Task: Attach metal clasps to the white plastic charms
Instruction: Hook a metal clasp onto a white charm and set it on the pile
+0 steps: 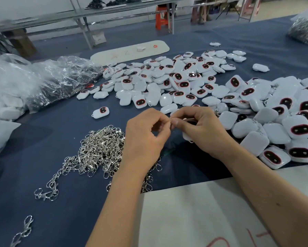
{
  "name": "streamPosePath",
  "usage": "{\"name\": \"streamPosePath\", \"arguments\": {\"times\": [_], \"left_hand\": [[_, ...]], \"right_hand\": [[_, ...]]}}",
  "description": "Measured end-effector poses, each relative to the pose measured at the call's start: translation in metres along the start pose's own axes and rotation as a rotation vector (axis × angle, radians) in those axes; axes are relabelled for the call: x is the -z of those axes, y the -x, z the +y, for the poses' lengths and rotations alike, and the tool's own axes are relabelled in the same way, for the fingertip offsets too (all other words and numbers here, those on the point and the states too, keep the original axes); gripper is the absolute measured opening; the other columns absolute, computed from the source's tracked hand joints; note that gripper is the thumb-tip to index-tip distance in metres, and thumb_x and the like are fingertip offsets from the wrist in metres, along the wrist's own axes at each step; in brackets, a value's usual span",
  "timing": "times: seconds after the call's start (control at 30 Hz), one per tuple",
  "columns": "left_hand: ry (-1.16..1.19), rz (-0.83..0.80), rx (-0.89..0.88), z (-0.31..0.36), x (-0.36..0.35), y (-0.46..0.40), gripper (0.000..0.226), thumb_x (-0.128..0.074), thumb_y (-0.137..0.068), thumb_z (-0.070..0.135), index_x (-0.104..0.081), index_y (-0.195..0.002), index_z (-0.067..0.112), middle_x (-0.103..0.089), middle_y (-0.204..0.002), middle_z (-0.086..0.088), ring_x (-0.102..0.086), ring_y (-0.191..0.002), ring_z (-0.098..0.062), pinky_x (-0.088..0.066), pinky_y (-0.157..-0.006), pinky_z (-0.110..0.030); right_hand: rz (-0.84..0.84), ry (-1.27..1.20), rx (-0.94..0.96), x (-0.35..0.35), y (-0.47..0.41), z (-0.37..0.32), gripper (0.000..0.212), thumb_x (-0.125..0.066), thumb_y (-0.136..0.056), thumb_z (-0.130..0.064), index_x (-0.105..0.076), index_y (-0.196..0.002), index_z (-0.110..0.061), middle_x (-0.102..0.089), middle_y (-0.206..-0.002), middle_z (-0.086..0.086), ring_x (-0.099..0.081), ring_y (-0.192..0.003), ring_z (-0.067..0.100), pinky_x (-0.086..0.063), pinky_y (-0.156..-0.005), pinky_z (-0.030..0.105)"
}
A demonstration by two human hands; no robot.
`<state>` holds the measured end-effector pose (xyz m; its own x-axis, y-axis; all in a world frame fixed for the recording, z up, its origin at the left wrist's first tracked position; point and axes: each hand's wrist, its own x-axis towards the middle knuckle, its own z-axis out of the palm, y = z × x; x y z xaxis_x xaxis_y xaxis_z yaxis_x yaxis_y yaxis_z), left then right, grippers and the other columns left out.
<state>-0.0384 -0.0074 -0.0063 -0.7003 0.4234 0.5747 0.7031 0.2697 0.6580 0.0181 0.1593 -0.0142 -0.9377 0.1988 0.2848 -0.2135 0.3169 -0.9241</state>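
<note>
My left hand [146, 138] and my right hand [201, 130] meet above the blue table, fingertips pinched together on a small metal clasp [171, 120]. The right hand also holds a white plastic charm [187, 137], mostly hidden under its palm. A heap of silver metal clasps [99, 148] lies just left of my left hand. A spread of white charms with dark oval faces [167, 82] covers the table beyond my hands. A second pile of the same charms [283, 122] lies to the right.
Clear plastic bags [42, 81] with more parts sit at the left. Another bag [304, 29] is at the far right. A white board [130, 50] lies at the back, a white sheet [194, 216] at the near edge. One charm [100, 112] lies alone.
</note>
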Motion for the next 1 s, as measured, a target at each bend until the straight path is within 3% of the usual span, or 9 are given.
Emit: {"name": "streamPosePath", "arguments": {"times": [0.1,0.17,0.27,0.37,0.5,0.6,0.8,1.0], "left_hand": [[-0.008,0.003,-0.009,0.0004,0.0004,0.0003,0.014,-0.069,-0.082,0.007,-0.068,-0.078,0.020,-0.067,-0.078,0.010,-0.067,-0.076,-0.013,-0.055,-0.071,-0.032],[-0.030,-0.037,-0.021,0.0011,0.0007,0.0006,0.012,-0.068,-0.082,0.008,-0.067,-0.078,0.020,-0.065,-0.078,0.009,-0.065,-0.076,-0.014,-0.054,-0.071,-0.035],[-0.040,-0.105,-0.039,0.0019,0.0001,0.0005,0.011,-0.067,-0.080,0.008,-0.065,-0.078,0.019,-0.064,-0.079,0.007,-0.063,-0.077,-0.018,-0.054,-0.071,-0.041],[-0.019,-0.117,-0.050,0.0029,-0.0022,0.0005,0.012,-0.066,-0.078,0.007,-0.065,-0.078,0.019,-0.064,-0.079,0.007,-0.063,-0.077,-0.019,-0.054,-0.071,-0.042],[0.023,-0.020,-0.059,0.0026,-0.0032,0.0004,0.016,-0.069,-0.078,0.003,-0.067,-0.077,0.018,-0.066,-0.078,0.009,-0.066,-0.076,-0.017,-0.056,-0.069,-0.034],[0.031,0.036,-0.062,0.0011,-0.0027,0.0003,0.017,-0.069,-0.080,0.003,-0.067,-0.077,0.020,-0.066,-0.078,0.010,-0.067,-0.075,-0.015,-0.055,-0.069,-0.028],[0.040,0.040,-0.050,-0.0011,-0.0033,0.0001,0.016,-0.068,-0.082,0.006,-0.067,-0.079,0.021,-0.066,-0.080,0.010,-0.066,-0.077,-0.017,-0.055,-0.070,-0.032],[0.044,0.011,-0.051,-0.0021,-0.0018,0.0004,0.013,-0.069,-0.087,0.008,-0.070,-0.083,0.021,-0.067,-0.082,0.012,-0.067,-0.080,-0.014,-0.056,-0.071,-0.030]], "right_hand": [[0.046,-0.002,-0.016,-0.0019,-0.0003,0.0011,0.017,-0.064,-0.102,-0.013,-0.073,-0.087,-0.014,-0.067,-0.071,0.005,-0.050,-0.057,0.019,-0.041,-0.053,0.025],[0.145,-0.029,-0.080,-0.0022,-0.0033,0.0036,0.021,-0.057,-0.106,-0.018,-0.066,-0.087,-0.011,-0.060,-0.067,0.004,-0.045,-0.052,0.010,-0.037,-0.047,0.023],[0.209,-0.093,-0.159,0.0009,-0.0058,0.0045,0.023,-0.051,-0.107,-0.023,-0.063,-0.093,-0.009,-0.059,-0.077,0.002,-0.048,-0.062,0.013,-0.039,-0.052,0.024],[0.077,-0.144,-0.167,0.0026,-0.0046,0.0013,0.023,-0.049,-0.102,-0.015,-0.070,-0.096,-0.014,-0.057,-0.077,0.002,-0.048,-0.064,0.015,-0.040,-0.050,0.022],[-0.101,-0.139,-0.088,0.0016,-0.0023,0.0015,0.018,-0.054,-0.100,0.006,-0.071,-0.098,0.002,-0.052,-0.061,0.000,-0.042,-0.053,0.007,-0.037,-0.052,0.017],[-0.055,-0.110,-0.046,0.0024,-0.0013,0.0046,0.014,-0.061,-0.100,0.002,-0.073,-0.092,-0.001,-0.050,-0.056,-0.004,-0.042,-0.050,0.005,-0.036,-0.052,0.015],[-0.013,-0.150,-0.003,0.0015,-0.0015,0.0076,0.012,-0.066,-0.097,-0.003,-0.075,-0.089,-0.006,-0.055,-0.059,-0.007,-0.044,-0.053,0.008,-0.039,-0.055,0.017],[0.006,-0.140,0.022,0.0009,-0.0013,0.0070,0.010,-0.067,-0.096,-0.004,-0.073,-0.090,-0.007,-0.059,-0.070,0.011,-0.046,-0.056,0.012,-0.040,-0.056,0.022]]}}
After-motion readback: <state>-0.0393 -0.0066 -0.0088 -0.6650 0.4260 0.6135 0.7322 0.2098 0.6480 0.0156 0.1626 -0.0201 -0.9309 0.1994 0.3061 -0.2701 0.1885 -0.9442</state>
